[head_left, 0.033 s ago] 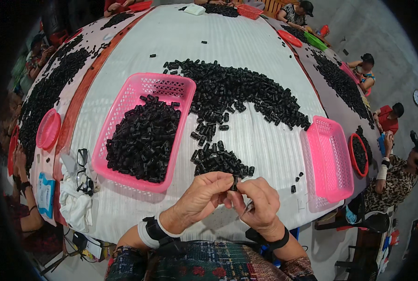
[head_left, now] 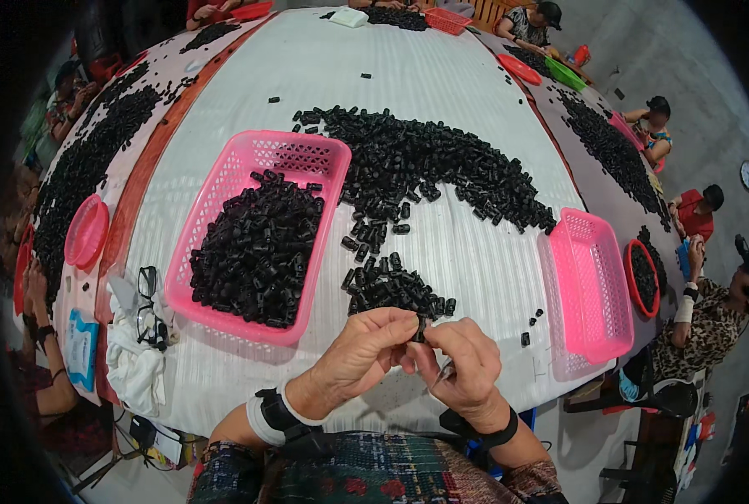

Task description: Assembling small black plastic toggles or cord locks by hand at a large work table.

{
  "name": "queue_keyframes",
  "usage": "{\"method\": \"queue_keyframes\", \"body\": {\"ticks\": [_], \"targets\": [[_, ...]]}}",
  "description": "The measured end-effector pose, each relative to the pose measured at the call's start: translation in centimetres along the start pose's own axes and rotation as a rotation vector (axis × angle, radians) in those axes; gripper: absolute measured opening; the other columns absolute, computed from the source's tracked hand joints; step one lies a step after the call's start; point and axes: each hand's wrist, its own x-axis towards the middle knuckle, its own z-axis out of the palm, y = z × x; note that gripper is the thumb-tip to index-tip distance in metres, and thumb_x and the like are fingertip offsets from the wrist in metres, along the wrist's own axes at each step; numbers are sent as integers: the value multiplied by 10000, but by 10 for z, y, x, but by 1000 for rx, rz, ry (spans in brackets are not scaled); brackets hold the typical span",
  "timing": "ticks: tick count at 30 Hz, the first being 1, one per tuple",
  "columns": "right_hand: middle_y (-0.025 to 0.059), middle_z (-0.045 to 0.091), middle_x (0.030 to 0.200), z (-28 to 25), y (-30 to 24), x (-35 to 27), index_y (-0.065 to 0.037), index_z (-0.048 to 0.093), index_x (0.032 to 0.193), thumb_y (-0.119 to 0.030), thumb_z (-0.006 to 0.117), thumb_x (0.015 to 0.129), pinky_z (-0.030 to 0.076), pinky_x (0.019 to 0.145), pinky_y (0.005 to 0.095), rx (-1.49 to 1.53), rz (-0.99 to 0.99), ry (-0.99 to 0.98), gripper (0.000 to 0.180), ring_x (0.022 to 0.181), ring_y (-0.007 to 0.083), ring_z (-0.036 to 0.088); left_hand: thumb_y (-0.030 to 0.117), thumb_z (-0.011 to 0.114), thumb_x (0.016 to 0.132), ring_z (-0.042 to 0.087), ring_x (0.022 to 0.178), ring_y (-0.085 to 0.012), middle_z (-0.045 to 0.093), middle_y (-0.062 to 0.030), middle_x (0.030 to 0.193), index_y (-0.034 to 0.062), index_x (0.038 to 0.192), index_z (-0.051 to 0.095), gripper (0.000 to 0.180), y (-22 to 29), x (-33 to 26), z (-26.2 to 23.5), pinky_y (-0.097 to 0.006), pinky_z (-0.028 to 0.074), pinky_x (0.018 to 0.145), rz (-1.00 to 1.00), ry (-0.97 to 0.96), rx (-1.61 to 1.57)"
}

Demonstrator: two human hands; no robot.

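Note:
My left hand (head_left: 366, 353) is closed, its thumb and forefinger pinching a small black cylindrical part (head_left: 420, 331). My right hand (head_left: 465, 361) meets it there, fingertips closed on the same part. A thin silvery strip (head_left: 444, 371), perhaps a small tool, shows under the right fingers; most of it is hidden. Just beyond the hands lies a small heap of similar black parts (head_left: 391, 287). Farther off, a large curved pile of them (head_left: 442, 160) spreads over the white-covered table (head_left: 257, 71). To the left stands a pink basket (head_left: 322, 252) heaped with the same parts.
An unfilled pink basket (head_left: 597, 336) stands at right, with a few loose parts (head_left: 526, 338) beside it. At left lie eyeglasses (head_left: 147, 307), a white cloth (head_left: 135, 370) and a blue-and-white packet (head_left: 81, 349). Several people sit around the tables near other black piles.

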Motion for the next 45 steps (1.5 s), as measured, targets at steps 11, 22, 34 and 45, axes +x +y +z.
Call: {"method": "queue_keyframes", "body": {"ticks": [11, 22, 34, 45], "targets": [[79, 557, 684, -1, -1, 0, -3, 539, 877, 38, 693, 618, 411, 454, 250, 6, -5, -3, 304, 534, 171, 520, 146, 534, 863, 564, 625, -126, 607, -72, 772, 14, 921, 575, 150, 5, -2, 5, -238, 454, 551, 15, 9, 103], [80, 554, 682, -3, -5, 0, -5, 539, 847, 28, 698, 587, 398, 447, 269, 36, 23, -28, 306, 534, 183, 515, 159, 549, 859, 547, 613, -106, 585, -58, 782, -1, 933, 558, 176, 7, -6, 9, -232, 473, 537, 33, 55, 182], [77, 558, 688, -2, -2, -2, -5, 534, 871, 30, 680, 644, 388, 437, 251, 13, 12, -32, 272, 527, 168, 499, 164, 542, 864, 544, 621, -97, 576, -44, 773, 6, 916, 555, 167, 7, -4, 6, -228, 471, 553, 0, 12, 170], [104, 477, 670, -21, -8, 9, -4, 521, 797, -108, 586, 785, 399, 494, 270, 399, 415, -139, 123, 574, 188, 502, 155, 501, 881, 531, 636, -99, 566, -75, 797, 7, 925, 528, 157, 5, -2, 5, -243, 485, 533, -53, -28, 11]]}}
